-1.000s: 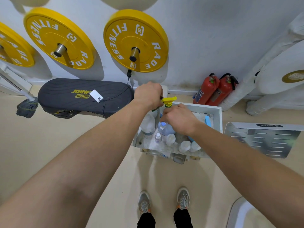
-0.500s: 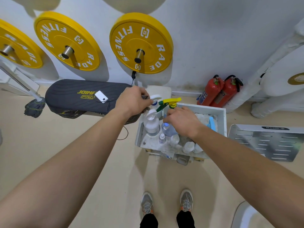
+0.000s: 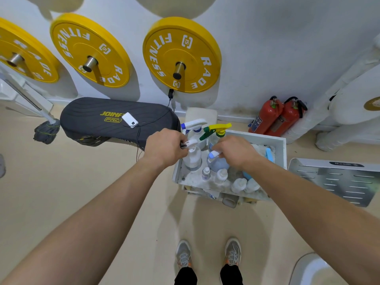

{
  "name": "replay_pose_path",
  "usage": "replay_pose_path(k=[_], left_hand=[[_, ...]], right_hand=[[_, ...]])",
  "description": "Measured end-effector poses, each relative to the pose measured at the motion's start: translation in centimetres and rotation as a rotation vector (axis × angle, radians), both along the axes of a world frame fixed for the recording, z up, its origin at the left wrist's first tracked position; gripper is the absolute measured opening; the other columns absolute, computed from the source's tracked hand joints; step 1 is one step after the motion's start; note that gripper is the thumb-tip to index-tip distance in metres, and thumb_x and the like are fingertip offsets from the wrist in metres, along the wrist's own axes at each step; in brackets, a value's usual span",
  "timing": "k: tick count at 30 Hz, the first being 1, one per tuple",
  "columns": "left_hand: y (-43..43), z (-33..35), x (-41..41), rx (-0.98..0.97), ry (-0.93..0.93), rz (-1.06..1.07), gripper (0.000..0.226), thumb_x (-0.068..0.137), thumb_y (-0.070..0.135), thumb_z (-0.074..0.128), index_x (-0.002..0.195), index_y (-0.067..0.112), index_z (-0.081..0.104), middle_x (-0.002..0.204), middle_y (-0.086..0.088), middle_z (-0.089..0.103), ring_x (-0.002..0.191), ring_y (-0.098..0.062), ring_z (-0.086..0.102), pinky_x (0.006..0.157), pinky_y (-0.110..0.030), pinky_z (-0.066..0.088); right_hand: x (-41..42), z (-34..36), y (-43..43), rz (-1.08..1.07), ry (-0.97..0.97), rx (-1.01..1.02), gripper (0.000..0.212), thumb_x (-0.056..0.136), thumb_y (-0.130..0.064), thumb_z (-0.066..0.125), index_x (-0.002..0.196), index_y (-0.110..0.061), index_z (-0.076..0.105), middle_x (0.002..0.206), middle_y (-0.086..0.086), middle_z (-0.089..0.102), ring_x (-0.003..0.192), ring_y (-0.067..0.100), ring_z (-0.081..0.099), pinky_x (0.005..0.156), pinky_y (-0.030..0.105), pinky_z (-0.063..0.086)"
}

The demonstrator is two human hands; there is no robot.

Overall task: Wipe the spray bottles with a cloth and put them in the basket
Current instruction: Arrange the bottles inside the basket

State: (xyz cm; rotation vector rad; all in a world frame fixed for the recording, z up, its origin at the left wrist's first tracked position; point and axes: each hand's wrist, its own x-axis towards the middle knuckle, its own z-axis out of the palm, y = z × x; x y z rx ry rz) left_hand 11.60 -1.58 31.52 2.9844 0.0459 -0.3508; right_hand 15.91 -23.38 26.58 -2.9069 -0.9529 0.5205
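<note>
Contents, centre of frame: white basket [image 3: 281, 145] on the floor, holding bottles.
- Clear spray bottle with white trigger [image 3: 192, 156], left side of basket. My left hand [image 3: 164, 148] is closed on its trigger head.
- Blue-tinted bottle with white and blue cap [image 3: 218, 163], just right of the clear one. My right hand [image 3: 236, 152] is curled over its top, fingers pinching the cap.
- Spray bottle with white and blue trigger [image 3: 194, 125], upper left corner of basket, upright.
- Spray bottle with yellow and green trigger [image 3: 217, 129], beside the previous one, upright.
- Several small white bottles [image 3: 238, 185] along the lower edge of the basket; details too small to tell.
- Light blue item [image 3: 269, 154] at the basket's right side; kind unclear.

Surroundings: black padded bench [image 3: 115, 120] to the left, a small white device [image 3: 130, 119] lying on it. Three yellow weight plates [image 3: 182, 54] on the wall, upper frame. Two red fire extinguishers [image 3: 275, 117], right of centre. My shoes [image 3: 207, 256] at the bottom.
</note>
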Motion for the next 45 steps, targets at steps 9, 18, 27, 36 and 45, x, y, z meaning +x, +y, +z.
replay_pose_path(k=[9,18,27,36,45], left_hand=[[0.2,0.0,0.3,-0.024,0.053,0.057,0.012,0.085,0.038,0.069,0.094,0.031,0.072,0.082,0.006,0.071,0.08,-0.023,0.065,0.063,-0.029,0.046],[-1.4,2.3,-1.0,-0.117,-0.067,0.174,0.029,0.083,0.044,0.076,0.106,0.028,0.068,0.105,0.005,0.063,0.095,-0.024,0.062,0.074,-0.034,0.049],[-11.5,0.6,0.5,-0.131,0.026,-0.004,0.025,0.09,0.032,0.066,0.114,0.025,0.066,0.111,0.002,0.068,0.099,-0.026,0.066,0.07,-0.033,0.048],[-12.8,-3.1,1.2,0.338,0.093,-0.068,0.019,0.095,0.023,0.062,0.114,0.017,0.064,0.108,-0.006,0.068,0.099,-0.028,0.069,0.065,-0.032,0.037],[-12.2,-3.0,1.8,0.404,0.083,-0.111,0.018,0.094,0.018,0.06,0.111,0.016,0.064,0.103,-0.006,0.068,0.094,-0.028,0.069,0.065,-0.032,0.038]], right_hand=[[-0.5,-0.1,0.2,-0.102,0.045,0.037,0.023,0.089,-0.019,0.066,0.11,-0.029,0.07,0.103,-0.002,0.065,0.094,0.023,0.059,0.069,0.032,0.041],[-0.9,0.9,-4.0,-0.339,0.059,0.297,0.039,0.091,-0.018,0.058,0.129,-0.02,0.063,0.128,0.005,0.064,0.12,0.03,0.055,0.099,0.045,0.047],[-0.1,0.3,-13.7,-0.27,0.195,0.042,0.059,0.083,0.006,0.063,0.127,-0.034,0.066,0.149,-0.003,0.045,0.13,0.023,0.049,0.097,0.045,0.05],[0.2,-2.4,-13.8,-0.286,0.247,0.127,0.041,0.088,0.005,0.063,0.122,-0.018,0.069,0.13,0.003,0.049,0.116,0.024,0.054,0.088,0.027,0.043],[4.6,-1.0,-9.6,-0.316,0.065,0.227,0.024,0.089,-0.001,0.061,0.103,-0.016,0.074,0.108,0.008,0.055,0.099,0.031,0.058,0.077,0.04,0.047]])
